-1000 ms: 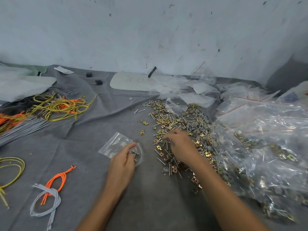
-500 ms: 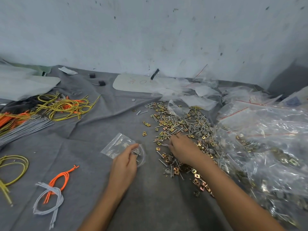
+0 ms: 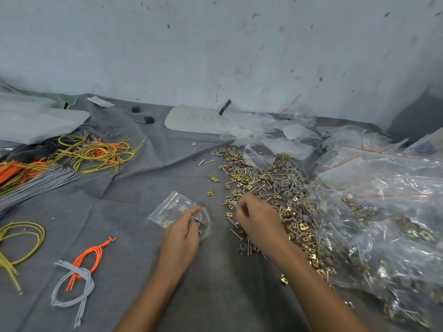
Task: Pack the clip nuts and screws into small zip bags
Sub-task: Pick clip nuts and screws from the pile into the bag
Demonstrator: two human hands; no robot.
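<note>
Right hand [image 3: 257, 222] nearer zip bag [image 3: 167, 209], blurred

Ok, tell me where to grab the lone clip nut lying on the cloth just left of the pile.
Pinch the clip nut by two opposite edges, coming down from above on its left side. It lies low on the grey cloth, apart from the pile, so bare cloth surrounds it and no screws should get in the way.

Forearms reach forward, left hand [image 3: 183, 232] and right hand [image 3: 257, 221] curled.
</note>
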